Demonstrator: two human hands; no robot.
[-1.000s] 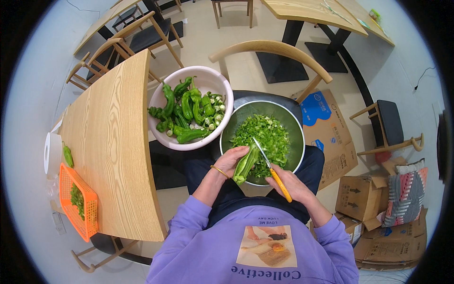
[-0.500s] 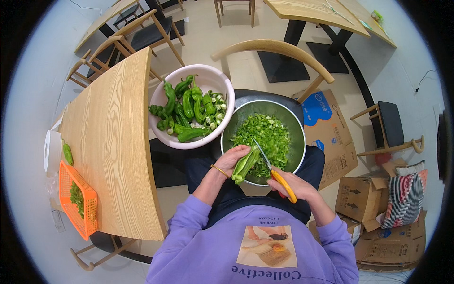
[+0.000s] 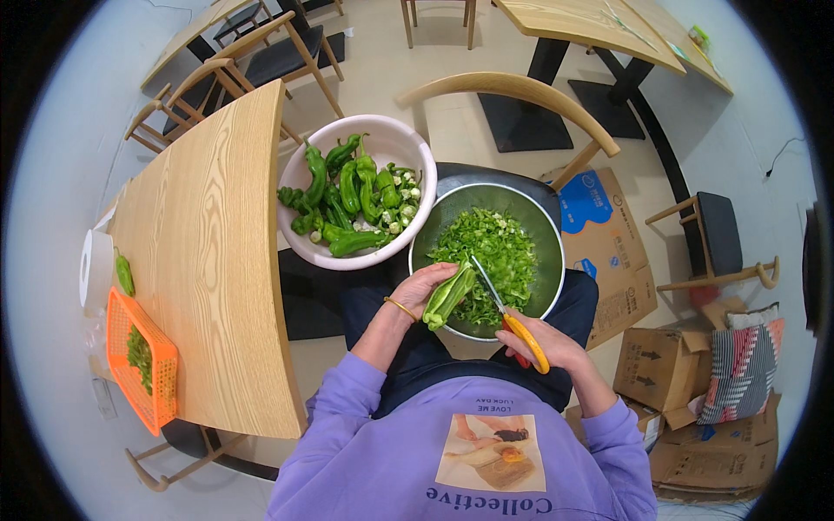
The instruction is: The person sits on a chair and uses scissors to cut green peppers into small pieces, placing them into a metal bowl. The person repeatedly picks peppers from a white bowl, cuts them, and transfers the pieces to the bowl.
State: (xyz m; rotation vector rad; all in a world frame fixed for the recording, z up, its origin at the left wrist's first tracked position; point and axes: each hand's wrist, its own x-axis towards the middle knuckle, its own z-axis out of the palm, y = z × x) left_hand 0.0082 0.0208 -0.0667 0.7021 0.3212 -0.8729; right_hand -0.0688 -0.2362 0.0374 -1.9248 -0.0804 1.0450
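Observation:
My left hand [image 3: 426, 287] is closed on a green pepper [image 3: 448, 300] that looks slit open lengthwise. It hangs over the near left rim of a metal bowl [image 3: 551, 227] on my lap and the chair seat. Chopped green pepper [image 3: 499, 247] is heaped in the bowl. In my right hand [image 3: 547, 340] are scissors [image 3: 526, 337] with yellow and red handles, their blades at the far end of the pepper. To the left, a pale pink basin [image 3: 291, 227] holds whole green peppers [image 3: 352, 187] and several cut-off pepper tops [image 3: 406, 184].
A wooden table [image 3: 213, 260] stands at my left, with an orange basket [image 3: 165, 412], a loose pepper [image 3: 124, 274] and a white roll [image 3: 97, 271] at its edge. Ahead curves a wooden chair back [image 3: 512, 85]. Flattened cardboard [image 3: 621, 260] and boxes [image 3: 656, 365] lie at right.
The scissors have shifted slightly and their blades look a little more open at the pepper. Both hands stay nearly in place; the whole view has moved slightly.

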